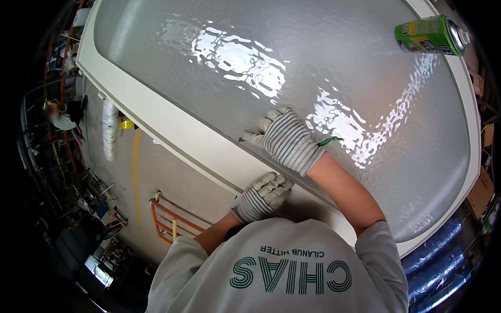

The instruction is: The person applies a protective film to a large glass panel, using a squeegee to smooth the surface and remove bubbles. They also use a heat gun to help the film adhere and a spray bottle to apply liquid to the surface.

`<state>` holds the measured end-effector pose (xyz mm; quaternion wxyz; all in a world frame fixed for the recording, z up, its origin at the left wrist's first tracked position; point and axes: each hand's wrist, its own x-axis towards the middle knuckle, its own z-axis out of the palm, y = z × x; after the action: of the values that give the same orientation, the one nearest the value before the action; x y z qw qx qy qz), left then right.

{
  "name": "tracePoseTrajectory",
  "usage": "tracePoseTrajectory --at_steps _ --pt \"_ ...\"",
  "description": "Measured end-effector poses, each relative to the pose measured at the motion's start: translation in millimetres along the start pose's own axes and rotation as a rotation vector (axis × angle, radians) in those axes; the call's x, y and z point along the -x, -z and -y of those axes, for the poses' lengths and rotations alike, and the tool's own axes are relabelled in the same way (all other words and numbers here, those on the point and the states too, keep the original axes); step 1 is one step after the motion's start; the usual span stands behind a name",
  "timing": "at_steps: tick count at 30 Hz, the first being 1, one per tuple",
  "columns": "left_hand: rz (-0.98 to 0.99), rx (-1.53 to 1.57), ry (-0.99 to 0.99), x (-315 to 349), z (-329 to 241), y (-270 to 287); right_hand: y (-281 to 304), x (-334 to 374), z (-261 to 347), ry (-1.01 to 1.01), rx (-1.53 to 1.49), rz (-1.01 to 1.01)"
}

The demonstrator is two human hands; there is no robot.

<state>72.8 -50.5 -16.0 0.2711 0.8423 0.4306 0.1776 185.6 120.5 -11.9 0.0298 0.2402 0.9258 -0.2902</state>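
The person's right hand [289, 138], in a striped work glove, reaches over the near edge of a large glossy grey panel [156, 73]. Its forearm [347, 190] slants in from the near right, elbow bent, so that the back of the hand faces up and the fingers point to the left and far side. The fingers are bent and slightly separated; a small dark tip [241, 139] shows by the leftmost one, but whether they pinch it one cannot tell.

The left hand [263, 197], gloved alike, lies nearer the body at the cream rim [172, 125] bordering the panel. Its fingers are gathered side by side and half bent, pointing right; its thumb is hard to make out, so its grip cannot be told. A green spray can [428, 35] is at the panel's far right.
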Motion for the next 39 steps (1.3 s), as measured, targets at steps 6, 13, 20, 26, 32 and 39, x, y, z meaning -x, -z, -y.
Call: tracePoseTrajectory --at_steps 6,13,20,26,32,39 --pt "0.075 -0.025 0.064 1.5 -1.1 1.3 -1.9 21.7 -21.3 0.210 -0.047 0.026" --pt "0.094 -0.048 0.031 1.4 0.4 1.0 -10.4 35.6 -8.8 0.074 -0.046 -0.110" --pt "0.094 -0.069 0.033 1.7 1.6 -0.8 -12.7 84.9 -22.8 0.075 -0.121 -0.045" --pt "0.095 -0.052 0.048 1.0 1.9 0.7 -35.8 76.5 -7.0 0.047 -0.026 -0.241" --pt "0.131 0.007 0.073 -3.1 -2.7 2.4 -20.5 141.5 -18.1 0.014 -0.092 -0.047" --pt "0.061 -0.036 -0.024 -7.1 -1.0 4.5 -29.6 90.1 14.2 -0.136 -0.103 -0.141"
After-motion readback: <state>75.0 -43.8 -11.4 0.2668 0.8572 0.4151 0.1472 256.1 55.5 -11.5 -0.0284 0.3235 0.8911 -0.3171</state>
